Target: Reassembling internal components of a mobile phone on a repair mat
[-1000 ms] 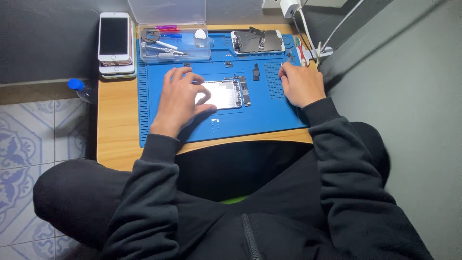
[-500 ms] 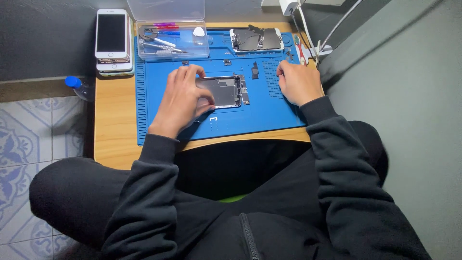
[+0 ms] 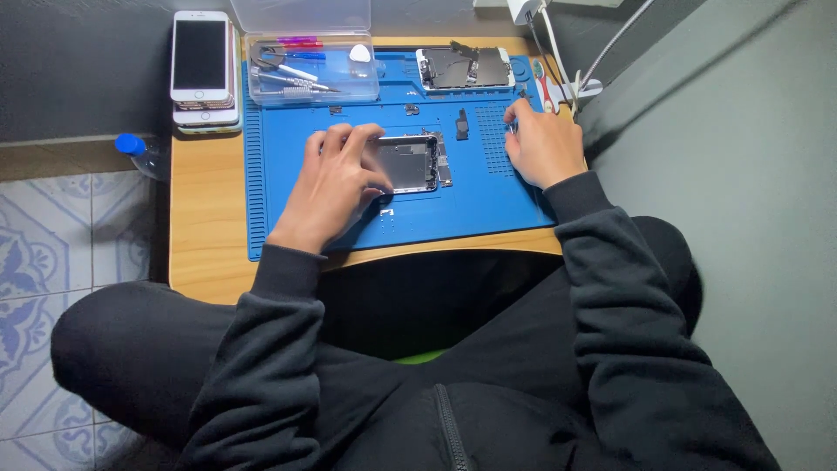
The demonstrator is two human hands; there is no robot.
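An opened phone housing [image 3: 413, 162] lies in the middle of a blue work mat [image 3: 471, 205] on a small wooden table [image 3: 207, 235]. My left hand [image 3: 331, 183] rests on the housing's left part, fingers spread over it and holding it down. My right hand [image 3: 540, 144] sits at the mat's right edge with its fingers curled toward a small part; what it pinches is too small to tell. A small dark component [image 3: 462, 124] lies between the two hands.
A clear plastic tool box [image 3: 312, 70] with tweezers and screwdrivers stands at the back. A detached phone screen assembly [image 3: 462, 67] lies beside it. Stacked phones [image 3: 202, 65] sit at the back left corner. A bottle with a blue cap [image 3: 139, 153] stands on the tiled floor. White cables [image 3: 558, 44] hang at the back right.
My left hand slid up and over the housing's left part. My right hand shifted slightly toward the mat's back right edge. The view has drifted a little.
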